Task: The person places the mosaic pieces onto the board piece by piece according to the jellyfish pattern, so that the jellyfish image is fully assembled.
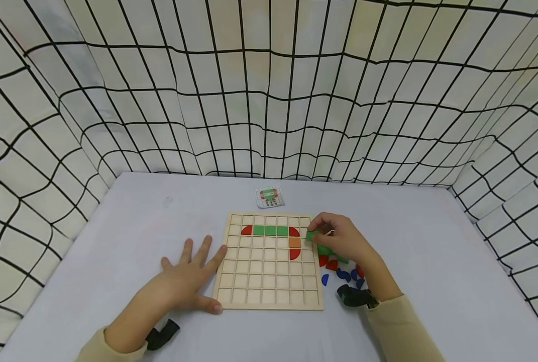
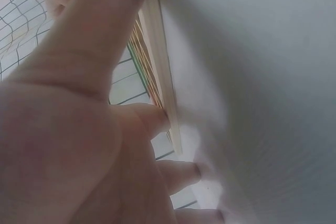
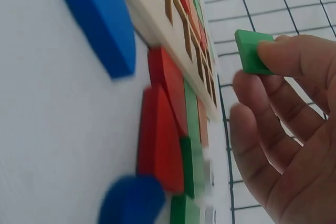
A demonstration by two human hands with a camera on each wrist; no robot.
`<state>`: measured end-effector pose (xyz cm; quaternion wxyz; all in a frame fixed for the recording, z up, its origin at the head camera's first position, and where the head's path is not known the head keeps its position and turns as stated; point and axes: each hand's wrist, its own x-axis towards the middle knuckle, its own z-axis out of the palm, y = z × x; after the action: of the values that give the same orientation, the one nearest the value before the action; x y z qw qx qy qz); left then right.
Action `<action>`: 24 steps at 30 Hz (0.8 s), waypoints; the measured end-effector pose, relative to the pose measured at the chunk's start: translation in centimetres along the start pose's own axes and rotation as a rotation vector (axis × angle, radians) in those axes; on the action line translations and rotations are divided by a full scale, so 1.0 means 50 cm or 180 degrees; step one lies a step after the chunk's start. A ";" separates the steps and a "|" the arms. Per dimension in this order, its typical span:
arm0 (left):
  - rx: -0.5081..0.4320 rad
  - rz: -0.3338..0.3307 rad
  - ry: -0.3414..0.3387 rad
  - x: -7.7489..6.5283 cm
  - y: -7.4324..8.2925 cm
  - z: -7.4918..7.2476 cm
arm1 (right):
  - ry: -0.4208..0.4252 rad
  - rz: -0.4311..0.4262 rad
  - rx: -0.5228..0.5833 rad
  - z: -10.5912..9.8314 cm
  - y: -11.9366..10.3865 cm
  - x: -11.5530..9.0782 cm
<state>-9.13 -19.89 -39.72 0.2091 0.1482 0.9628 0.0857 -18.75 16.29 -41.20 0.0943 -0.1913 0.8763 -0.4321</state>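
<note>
A wooden grid board lies on the table. Along its upper part sits a row of green square tiles between a red quarter-round piece and another red one at the right. An orange square tile and one more red piece continue below that right end. My left hand is spread flat, its thumb and index fingertip at the board's left edge. Above the board's right edge, my right hand pinches a green square tile between thumb and fingers, raised off the table.
Loose pieces lie right of the board under the right forearm: red pieces, blue pieces and green ones. A small picture card rests behind the board. Black netting over white sheeting borders the table.
</note>
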 end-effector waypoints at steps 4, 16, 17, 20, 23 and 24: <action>-0.0020 -0.0010 -0.0003 0.001 -0.001 0.001 | -0.0011 -0.0047 0.0059 0.013 -0.015 0.002; -0.0003 0.0000 0.0008 0.002 -0.001 0.001 | -0.0207 -0.0111 0.0135 0.050 -0.048 0.001; 0.0011 0.0005 0.0012 0.003 -0.001 0.001 | -0.0211 -0.0113 0.0118 0.052 -0.048 0.001; 0.0047 0.0026 0.0029 0.005 -0.001 0.001 | -0.0230 -0.0107 0.0092 0.057 -0.047 0.001; 0.0043 0.0035 0.0030 0.006 0.000 0.000 | -0.0244 -0.0123 0.0112 0.063 -0.047 0.001; 0.0039 0.0034 0.0027 0.006 0.000 0.000 | -0.0249 -0.0137 0.0123 0.065 -0.048 0.001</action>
<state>-9.38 -19.78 -39.82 0.2036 0.1542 0.9634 0.0816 -17.09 12.62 -41.28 0.1228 -0.2250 0.8591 -0.4431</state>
